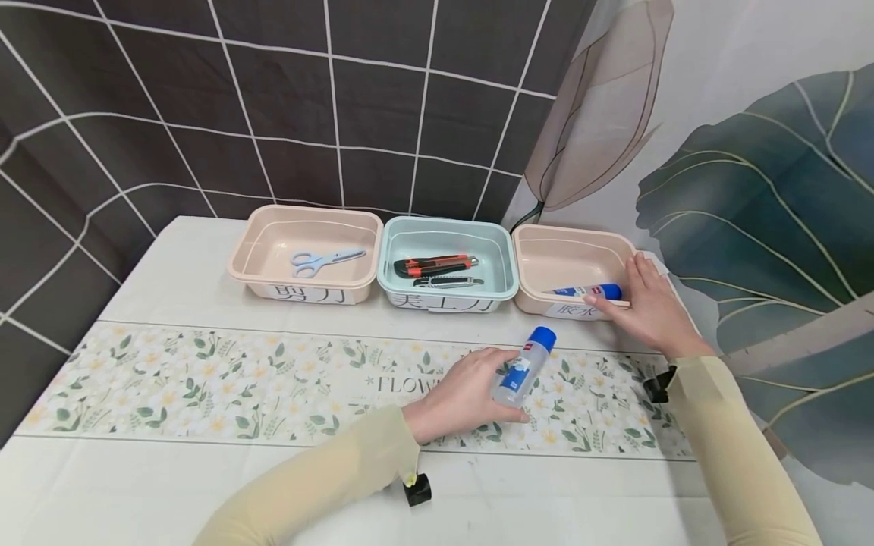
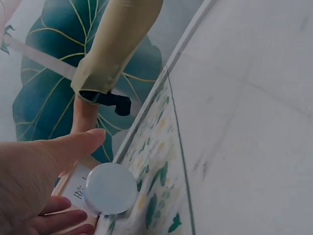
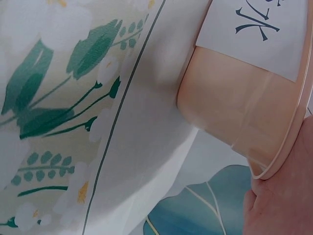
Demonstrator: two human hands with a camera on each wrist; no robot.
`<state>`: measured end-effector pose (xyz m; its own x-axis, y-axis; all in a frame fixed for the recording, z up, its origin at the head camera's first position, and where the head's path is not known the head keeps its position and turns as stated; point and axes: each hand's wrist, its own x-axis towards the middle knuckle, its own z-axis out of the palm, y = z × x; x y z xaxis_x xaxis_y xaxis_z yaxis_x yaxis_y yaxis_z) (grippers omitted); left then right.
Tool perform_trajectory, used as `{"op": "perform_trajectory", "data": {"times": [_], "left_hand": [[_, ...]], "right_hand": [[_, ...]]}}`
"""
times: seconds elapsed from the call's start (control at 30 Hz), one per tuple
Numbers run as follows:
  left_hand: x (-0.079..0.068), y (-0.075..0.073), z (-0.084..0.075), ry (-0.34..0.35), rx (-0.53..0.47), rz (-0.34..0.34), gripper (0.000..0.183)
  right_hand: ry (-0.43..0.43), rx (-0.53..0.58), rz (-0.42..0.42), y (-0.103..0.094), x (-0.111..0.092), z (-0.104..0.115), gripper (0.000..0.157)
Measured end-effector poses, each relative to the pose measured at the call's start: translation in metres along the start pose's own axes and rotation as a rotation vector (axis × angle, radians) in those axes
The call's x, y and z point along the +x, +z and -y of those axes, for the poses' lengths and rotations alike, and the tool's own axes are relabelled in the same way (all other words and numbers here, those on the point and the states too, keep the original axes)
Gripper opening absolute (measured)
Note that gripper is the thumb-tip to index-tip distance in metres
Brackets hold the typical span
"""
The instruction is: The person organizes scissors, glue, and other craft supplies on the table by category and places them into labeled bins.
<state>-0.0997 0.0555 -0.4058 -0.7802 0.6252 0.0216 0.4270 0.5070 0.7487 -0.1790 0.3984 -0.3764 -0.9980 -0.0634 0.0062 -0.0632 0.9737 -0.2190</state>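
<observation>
A clear glue bottle (image 1: 524, 368) with a blue cap and label is tilted with its cap up and right. My left hand (image 1: 467, 390) is spread about its lower end. In the left wrist view its round base (image 2: 111, 188) faces me, with a gap to the thumb. My right hand (image 1: 652, 307) holds the front right corner of the right pink bin (image 1: 549, 243), thumb over the front rim and fingers along the right side. Another blue-capped glue bottle (image 1: 587, 291) lies in that bin, partly behind the front rim.
Left of it, a light blue bin (image 1: 447, 227) holds several utility knives (image 1: 437, 265). Beyond it, another pink bin (image 1: 307, 216) holds blue scissors (image 1: 328, 262). Labels mark the bin fronts. A floral strip (image 1: 225, 387) crosses the white table, with a dark gridded curtain (image 1: 293, 98) behind.
</observation>
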Motion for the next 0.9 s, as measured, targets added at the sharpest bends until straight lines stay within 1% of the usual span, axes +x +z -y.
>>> {"op": "perform_trajectory", "data": {"times": [0.2,0.33,0.47,0.57,0.73,0.9], "left_hand": [[0.0,0.006,0.0,-0.014,0.011,-0.028,0.092],[0.002,0.011,-0.001,-0.023,0.008,-0.046,0.088],[0.005,0.016,-0.003,-0.033,0.017,-0.049,0.084],[0.006,0.017,-0.004,-0.036,0.044,-0.048,0.082],[0.009,0.017,-0.003,-0.027,0.07,-0.045,0.078],[0.009,0.01,0.001,-0.017,0.087,-0.043,0.074]], "right_hand": [[0.002,-0.002,-0.007,0.001,0.0,0.0,0.11],[0.001,-0.003,-0.008,0.001,0.0,-0.001,0.11],[0.002,0.001,-0.009,0.001,0.0,-0.001,0.11],[-0.001,0.003,-0.014,0.001,0.001,-0.001,0.109],[-0.006,0.004,-0.019,0.0,0.001,-0.001,0.109],[-0.002,0.005,-0.013,0.001,0.0,-0.001,0.11]]}}
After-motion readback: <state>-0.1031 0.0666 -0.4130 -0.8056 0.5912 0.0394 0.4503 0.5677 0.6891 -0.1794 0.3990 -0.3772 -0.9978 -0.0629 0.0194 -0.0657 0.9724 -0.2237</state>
